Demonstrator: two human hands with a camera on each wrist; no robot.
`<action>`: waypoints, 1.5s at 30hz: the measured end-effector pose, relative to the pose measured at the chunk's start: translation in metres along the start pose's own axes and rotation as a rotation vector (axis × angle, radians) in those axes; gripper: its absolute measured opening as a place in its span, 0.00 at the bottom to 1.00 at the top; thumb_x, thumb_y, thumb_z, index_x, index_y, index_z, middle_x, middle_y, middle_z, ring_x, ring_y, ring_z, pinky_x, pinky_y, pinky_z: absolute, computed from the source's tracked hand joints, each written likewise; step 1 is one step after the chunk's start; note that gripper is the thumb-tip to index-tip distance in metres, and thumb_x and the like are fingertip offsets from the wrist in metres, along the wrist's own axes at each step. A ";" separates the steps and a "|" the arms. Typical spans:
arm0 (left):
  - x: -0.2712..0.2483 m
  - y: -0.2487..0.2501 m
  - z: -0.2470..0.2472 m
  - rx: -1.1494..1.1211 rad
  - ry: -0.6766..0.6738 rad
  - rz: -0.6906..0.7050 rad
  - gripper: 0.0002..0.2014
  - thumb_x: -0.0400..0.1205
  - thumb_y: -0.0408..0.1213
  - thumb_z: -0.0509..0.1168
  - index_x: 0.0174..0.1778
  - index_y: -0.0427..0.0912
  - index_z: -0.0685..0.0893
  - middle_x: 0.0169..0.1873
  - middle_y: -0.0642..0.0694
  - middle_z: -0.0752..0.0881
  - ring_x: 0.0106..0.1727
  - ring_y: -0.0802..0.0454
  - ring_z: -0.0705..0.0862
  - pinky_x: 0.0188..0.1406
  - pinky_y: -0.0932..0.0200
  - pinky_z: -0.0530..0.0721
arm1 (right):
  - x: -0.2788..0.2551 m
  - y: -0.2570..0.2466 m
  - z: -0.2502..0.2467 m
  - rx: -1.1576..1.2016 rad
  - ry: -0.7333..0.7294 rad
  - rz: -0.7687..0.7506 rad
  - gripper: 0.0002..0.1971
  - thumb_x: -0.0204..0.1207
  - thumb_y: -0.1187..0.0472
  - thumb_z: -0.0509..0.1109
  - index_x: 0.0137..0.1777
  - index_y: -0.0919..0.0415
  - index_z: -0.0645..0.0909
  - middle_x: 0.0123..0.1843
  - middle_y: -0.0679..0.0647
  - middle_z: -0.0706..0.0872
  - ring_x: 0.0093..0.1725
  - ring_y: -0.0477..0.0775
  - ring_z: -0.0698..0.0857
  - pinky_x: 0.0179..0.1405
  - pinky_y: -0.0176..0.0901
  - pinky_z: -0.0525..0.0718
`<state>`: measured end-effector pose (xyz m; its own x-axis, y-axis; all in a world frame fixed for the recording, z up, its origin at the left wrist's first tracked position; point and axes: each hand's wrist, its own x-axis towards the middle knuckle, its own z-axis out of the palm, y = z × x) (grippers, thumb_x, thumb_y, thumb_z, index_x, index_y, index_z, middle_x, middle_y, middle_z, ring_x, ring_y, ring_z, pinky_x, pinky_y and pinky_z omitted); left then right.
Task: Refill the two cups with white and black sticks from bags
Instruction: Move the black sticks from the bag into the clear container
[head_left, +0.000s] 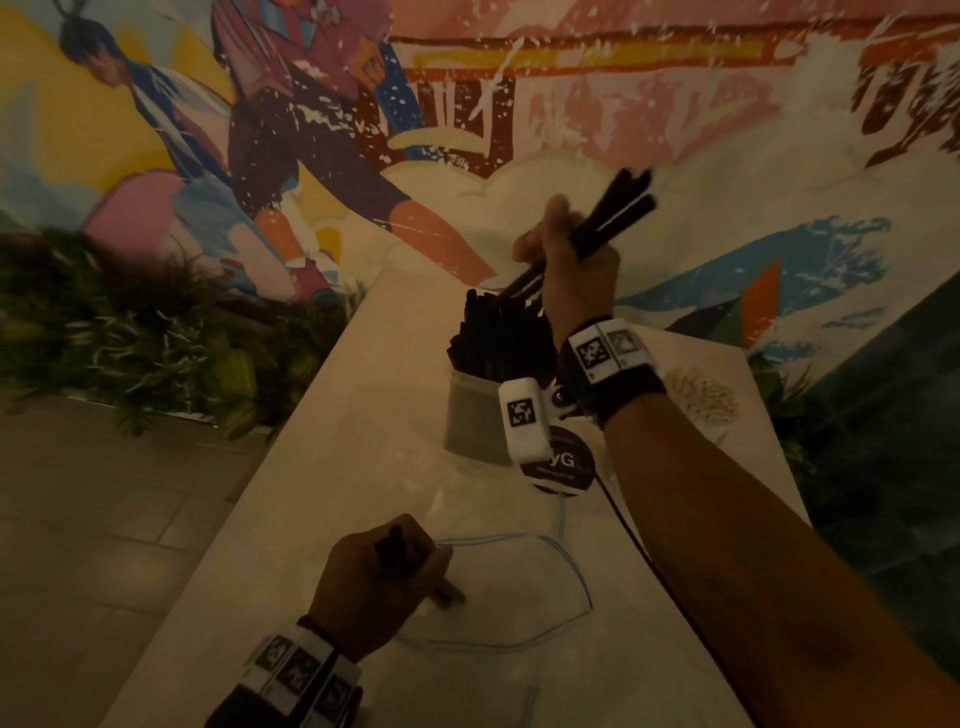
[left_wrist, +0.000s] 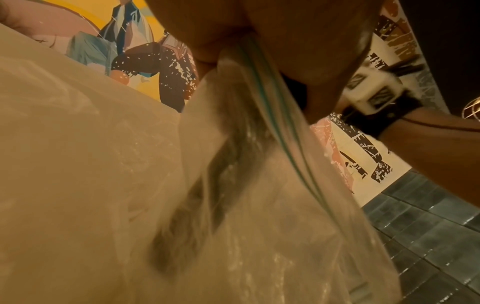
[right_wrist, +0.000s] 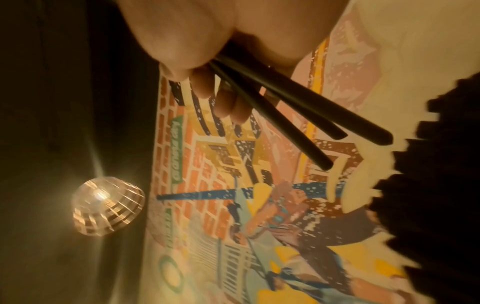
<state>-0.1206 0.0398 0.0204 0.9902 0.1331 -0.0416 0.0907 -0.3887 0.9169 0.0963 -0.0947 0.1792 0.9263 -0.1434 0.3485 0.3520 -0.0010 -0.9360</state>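
Head view: right hand (head_left: 576, 260) clamping black sticks (head_left: 613, 218) mid-shaft over cup (head_left: 478, 415); left hand (head_left: 379, 577) pinching limp bag (head_left: 519, 597). Light, stiff, slippery.

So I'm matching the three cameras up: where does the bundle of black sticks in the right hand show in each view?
Head: black sticks right of centre, upper half, gripped by the right hand above the cup.
Left wrist: only a blurred dark bit at the right edge, beyond the wristband.
Right wrist: upper middle, fanning down to the right from the fingers.
Shared landmark: the painted mural.
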 end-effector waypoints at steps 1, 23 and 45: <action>0.000 0.001 -0.001 0.008 0.002 0.005 0.07 0.73 0.41 0.76 0.34 0.53 0.83 0.25 0.56 0.87 0.29 0.57 0.84 0.34 0.54 0.83 | 0.001 0.014 0.001 -0.081 -0.044 0.033 0.19 0.80 0.51 0.66 0.30 0.59 0.80 0.33 0.57 0.86 0.37 0.53 0.86 0.48 0.43 0.84; 0.002 0.000 0.000 0.002 0.005 -0.010 0.08 0.71 0.45 0.76 0.34 0.54 0.82 0.24 0.53 0.84 0.28 0.52 0.83 0.34 0.49 0.83 | 0.033 0.017 0.020 -0.808 -0.137 -0.595 0.35 0.79 0.52 0.65 0.82 0.62 0.56 0.82 0.65 0.58 0.81 0.63 0.61 0.74 0.54 0.68; 0.003 0.002 -0.003 0.077 -0.034 0.035 0.08 0.73 0.46 0.75 0.38 0.63 0.81 0.30 0.57 0.86 0.31 0.57 0.84 0.40 0.48 0.85 | -0.021 0.040 0.008 -1.017 -0.449 -0.328 0.29 0.81 0.42 0.59 0.75 0.59 0.69 0.76 0.59 0.73 0.74 0.60 0.72 0.73 0.60 0.69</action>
<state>-0.1175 0.0425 0.0234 0.9959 0.0873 -0.0244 0.0621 -0.4618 0.8848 0.0923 -0.0837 0.1353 0.8466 0.3754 0.3772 0.5024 -0.7977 -0.3337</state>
